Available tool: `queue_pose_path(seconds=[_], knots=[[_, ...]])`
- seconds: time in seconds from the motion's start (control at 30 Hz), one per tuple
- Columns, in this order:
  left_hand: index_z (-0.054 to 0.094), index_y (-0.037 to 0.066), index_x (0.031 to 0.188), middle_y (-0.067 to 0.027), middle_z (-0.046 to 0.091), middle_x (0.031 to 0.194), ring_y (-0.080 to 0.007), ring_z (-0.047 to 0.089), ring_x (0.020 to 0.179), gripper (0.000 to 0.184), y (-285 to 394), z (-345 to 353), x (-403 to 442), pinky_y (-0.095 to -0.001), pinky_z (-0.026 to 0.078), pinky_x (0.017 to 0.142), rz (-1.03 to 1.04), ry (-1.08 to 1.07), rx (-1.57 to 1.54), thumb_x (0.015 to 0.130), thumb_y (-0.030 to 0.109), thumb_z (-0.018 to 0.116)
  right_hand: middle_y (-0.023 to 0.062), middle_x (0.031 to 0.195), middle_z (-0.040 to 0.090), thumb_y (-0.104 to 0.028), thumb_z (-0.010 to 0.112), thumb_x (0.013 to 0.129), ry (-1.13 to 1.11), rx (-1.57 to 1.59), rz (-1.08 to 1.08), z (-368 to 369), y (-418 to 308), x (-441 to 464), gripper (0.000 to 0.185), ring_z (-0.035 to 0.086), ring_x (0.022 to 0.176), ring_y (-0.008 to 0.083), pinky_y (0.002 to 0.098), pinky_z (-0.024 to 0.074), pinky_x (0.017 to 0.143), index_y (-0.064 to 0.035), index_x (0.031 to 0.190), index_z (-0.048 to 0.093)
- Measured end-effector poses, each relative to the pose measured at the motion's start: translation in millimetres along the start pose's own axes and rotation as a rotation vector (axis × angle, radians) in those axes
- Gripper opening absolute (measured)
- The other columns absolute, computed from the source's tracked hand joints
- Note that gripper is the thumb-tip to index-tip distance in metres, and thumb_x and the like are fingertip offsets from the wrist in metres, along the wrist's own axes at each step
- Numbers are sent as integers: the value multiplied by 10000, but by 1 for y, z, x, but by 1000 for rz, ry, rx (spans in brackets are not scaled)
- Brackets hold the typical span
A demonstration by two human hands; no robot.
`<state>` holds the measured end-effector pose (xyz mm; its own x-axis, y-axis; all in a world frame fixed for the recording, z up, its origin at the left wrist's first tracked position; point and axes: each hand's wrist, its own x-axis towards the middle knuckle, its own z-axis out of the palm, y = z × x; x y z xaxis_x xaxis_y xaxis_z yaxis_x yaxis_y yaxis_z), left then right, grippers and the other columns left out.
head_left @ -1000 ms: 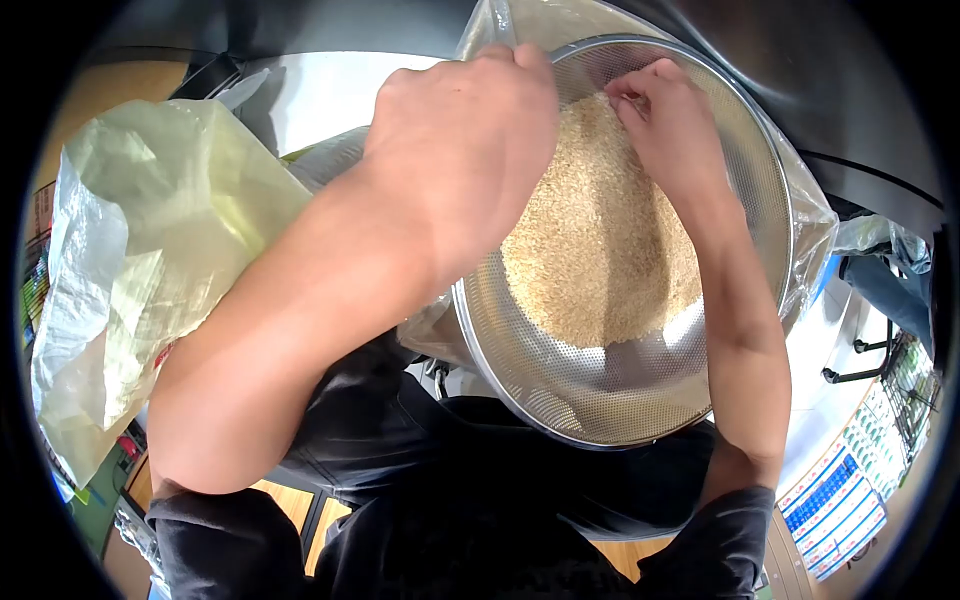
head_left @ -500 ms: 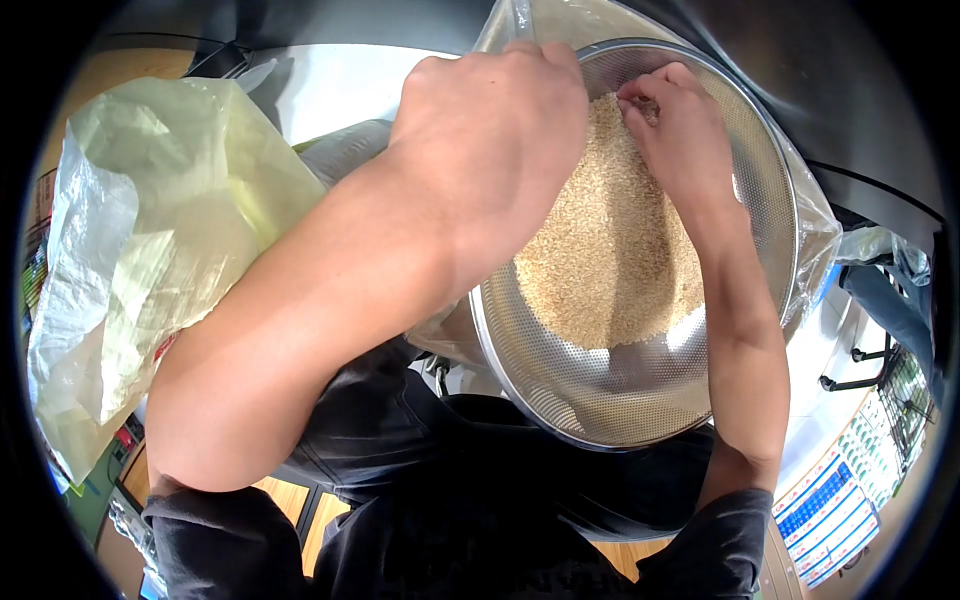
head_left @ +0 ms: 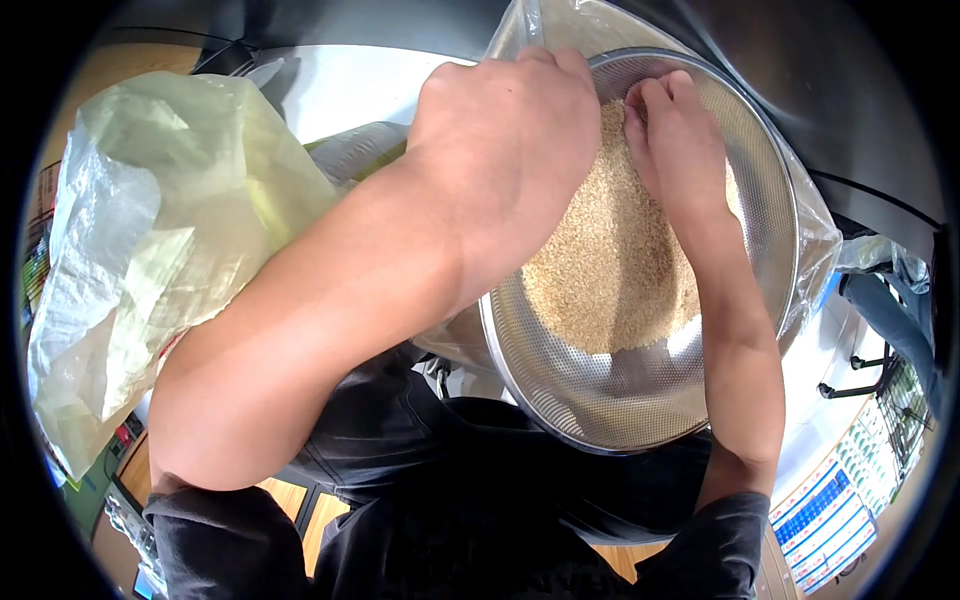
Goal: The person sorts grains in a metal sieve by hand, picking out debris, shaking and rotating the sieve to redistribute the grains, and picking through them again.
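A round metal mesh strainer (head_left: 640, 440) holds a heap of tan grain (head_left: 610, 270), which looks like husked rice or oats. My left hand (head_left: 510, 135) is closed at the strainer's upper-left rim. Its fingers curl away from view, seemingly round the rim. Inside the strainer, near the far edge of the grain, is my right hand (head_left: 680, 145), with thumb and fingertips drawn together. Anything between those fingertips is too small or hidden to make out. Clear plastic (head_left: 815, 235) shows around and beneath the strainer.
A large crumpled yellowish plastic bag (head_left: 190, 200) stands to the left, beside my left forearm. Dark smooth panels (head_left: 840, 90) rise behind the strainer. At the right are a black wire rack (head_left: 905, 410) and blue-and-white printed packs (head_left: 825, 520). My dark-clothed legs (head_left: 390, 420) lie below.
The strainer and my left hand sit slightly further right and lower in view. My right hand's fingertips have drawn closer together, and its wrist has shifted a little left.
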<state>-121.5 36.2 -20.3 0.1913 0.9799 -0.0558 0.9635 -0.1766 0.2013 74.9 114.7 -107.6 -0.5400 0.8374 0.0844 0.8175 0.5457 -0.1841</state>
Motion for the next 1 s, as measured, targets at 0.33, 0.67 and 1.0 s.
queue_pose_path(seconds=[0.33, 0.67, 1.0], knots=[[559, -54, 1050, -222, 705, 919, -403, 728, 826, 181, -4, 0, -1, -487, 591, 660, 67, 34, -31, 891, 28, 532, 142, 1117, 547, -157, 586, 1003, -33, 2, -9, -9, 4, -6, 145, 630, 1000, 335, 452, 485, 927, -53, 1105, 593], [616, -47, 1118, -241, 732, 1087, -393, 740, 981, 231, 3, -6, 8, -497, 590, 833, -26, -83, -65, 924, 8, 505, 87, 965, 576, -191, 578, 1053, -54, 487, 413, -104, 72, -83, 186, 565, 865, 194, 322, 480, 799, -7, 1051, 602], [568, -28, 1252, -231, 694, 1241, -424, 698, 1101, 319, 4, -3, 16, -540, 554, 935, -104, -182, 45, 952, 47, 491, -43, 806, 602, -139, 664, 1004, 196, 744, 962, -128, 140, -184, 186, 504, 716, 57, 222, 400, 629, -18, 1113, 754]])
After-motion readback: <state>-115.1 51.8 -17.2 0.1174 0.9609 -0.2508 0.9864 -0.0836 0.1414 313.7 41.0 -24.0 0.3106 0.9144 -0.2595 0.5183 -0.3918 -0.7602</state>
